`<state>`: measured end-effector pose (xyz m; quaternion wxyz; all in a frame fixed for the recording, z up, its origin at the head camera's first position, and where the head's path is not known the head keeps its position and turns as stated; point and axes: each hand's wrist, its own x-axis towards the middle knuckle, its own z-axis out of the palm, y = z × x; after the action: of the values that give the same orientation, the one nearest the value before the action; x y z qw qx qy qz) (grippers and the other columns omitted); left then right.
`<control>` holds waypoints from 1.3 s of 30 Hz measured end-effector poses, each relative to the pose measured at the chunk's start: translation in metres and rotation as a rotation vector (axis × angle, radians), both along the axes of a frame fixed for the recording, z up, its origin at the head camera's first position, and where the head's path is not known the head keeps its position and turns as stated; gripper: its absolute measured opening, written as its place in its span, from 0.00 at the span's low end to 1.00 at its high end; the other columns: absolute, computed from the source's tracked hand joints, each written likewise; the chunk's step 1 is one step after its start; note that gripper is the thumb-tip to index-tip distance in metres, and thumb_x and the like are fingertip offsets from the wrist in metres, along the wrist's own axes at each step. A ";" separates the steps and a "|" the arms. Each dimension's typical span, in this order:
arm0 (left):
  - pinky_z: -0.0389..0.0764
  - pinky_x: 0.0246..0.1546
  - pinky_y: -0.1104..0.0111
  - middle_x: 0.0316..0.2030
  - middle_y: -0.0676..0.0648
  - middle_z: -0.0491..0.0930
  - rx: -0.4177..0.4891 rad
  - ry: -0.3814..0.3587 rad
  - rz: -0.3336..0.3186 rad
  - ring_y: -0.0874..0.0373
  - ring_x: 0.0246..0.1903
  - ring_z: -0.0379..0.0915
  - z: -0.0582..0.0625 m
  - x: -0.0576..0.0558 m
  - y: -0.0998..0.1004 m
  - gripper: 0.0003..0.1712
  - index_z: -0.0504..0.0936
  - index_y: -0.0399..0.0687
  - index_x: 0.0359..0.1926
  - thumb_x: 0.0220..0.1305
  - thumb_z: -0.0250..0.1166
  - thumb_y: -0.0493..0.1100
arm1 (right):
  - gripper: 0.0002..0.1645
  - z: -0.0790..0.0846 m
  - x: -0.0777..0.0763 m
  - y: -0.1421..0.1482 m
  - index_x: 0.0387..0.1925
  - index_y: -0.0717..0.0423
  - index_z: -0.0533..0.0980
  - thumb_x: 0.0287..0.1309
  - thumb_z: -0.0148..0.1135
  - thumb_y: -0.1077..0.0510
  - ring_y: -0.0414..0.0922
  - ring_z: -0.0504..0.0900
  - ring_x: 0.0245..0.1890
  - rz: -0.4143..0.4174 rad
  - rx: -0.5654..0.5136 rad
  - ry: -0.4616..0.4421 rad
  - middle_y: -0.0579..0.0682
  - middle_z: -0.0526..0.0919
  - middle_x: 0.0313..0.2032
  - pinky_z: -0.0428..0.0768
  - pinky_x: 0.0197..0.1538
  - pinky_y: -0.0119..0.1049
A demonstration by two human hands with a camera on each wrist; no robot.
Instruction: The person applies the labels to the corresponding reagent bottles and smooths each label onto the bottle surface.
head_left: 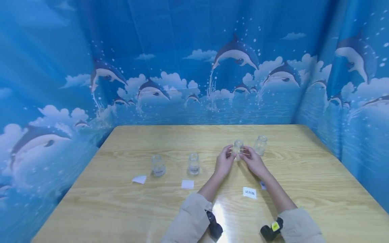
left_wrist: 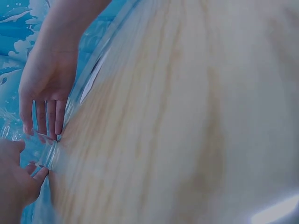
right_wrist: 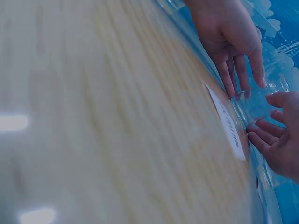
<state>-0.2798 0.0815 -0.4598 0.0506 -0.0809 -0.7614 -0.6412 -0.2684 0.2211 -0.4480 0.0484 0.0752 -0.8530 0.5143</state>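
Note:
Both hands meet around a small clear glass jar (head_left: 238,144) on the right half of the table. My left hand (head_left: 225,162) holds its left side with thumb and fingertips, and my right hand (head_left: 254,162) holds its right side the same way. In the left wrist view, the left hand (left_wrist: 16,179) is below and the right hand (left_wrist: 50,74) above, with the see-through jar between their fingertips. The right wrist view has the right hand (right_wrist: 280,140) low and the left hand (right_wrist: 229,32) high. Fingers partly cover the jar's lower body.
Another clear jar (head_left: 260,145) stands just right of the hands. Two more, a left jar (head_left: 158,166) and a middle jar (head_left: 193,164), stand leftward. A white card (head_left: 139,179), a second card (head_left: 187,184) and a printed card (head_left: 250,192) lie nearer; another small card (head_left: 262,185) is partly hidden.

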 end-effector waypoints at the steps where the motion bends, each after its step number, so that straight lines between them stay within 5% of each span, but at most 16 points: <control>1: 0.76 0.46 0.64 0.51 0.41 0.75 0.008 0.006 -0.003 0.50 0.47 0.74 -0.001 0.001 -0.001 0.22 0.72 0.46 0.57 0.61 0.61 0.39 | 0.30 -0.001 0.001 0.000 0.60 0.72 0.57 0.64 0.52 0.58 0.65 0.65 0.56 0.001 0.001 -0.001 0.71 0.63 0.58 0.62 0.59 0.53; 21: 0.75 0.45 0.69 0.50 0.42 0.75 0.072 0.020 -0.023 0.53 0.47 0.74 -0.005 0.037 -0.018 0.23 0.71 0.46 0.57 0.61 0.61 0.40 | 0.30 -0.004 0.035 -0.013 0.61 0.67 0.59 0.63 0.54 0.56 0.62 0.67 0.55 0.032 -0.004 0.018 0.68 0.67 0.56 0.64 0.58 0.52; 39: 0.75 0.46 0.69 0.51 0.42 0.74 0.006 0.055 -0.019 0.51 0.48 0.73 -0.006 0.057 -0.034 0.25 0.69 0.44 0.59 0.61 0.60 0.42 | 0.29 -0.005 0.050 -0.022 0.59 0.69 0.61 0.62 0.55 0.58 0.62 0.70 0.53 0.071 -0.023 0.041 0.69 0.68 0.55 0.68 0.56 0.50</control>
<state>-0.2224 0.0471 -0.4660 0.0657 -0.1058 -0.7570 -0.6415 -0.2186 0.1992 -0.4532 0.0485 0.1154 -0.8426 0.5238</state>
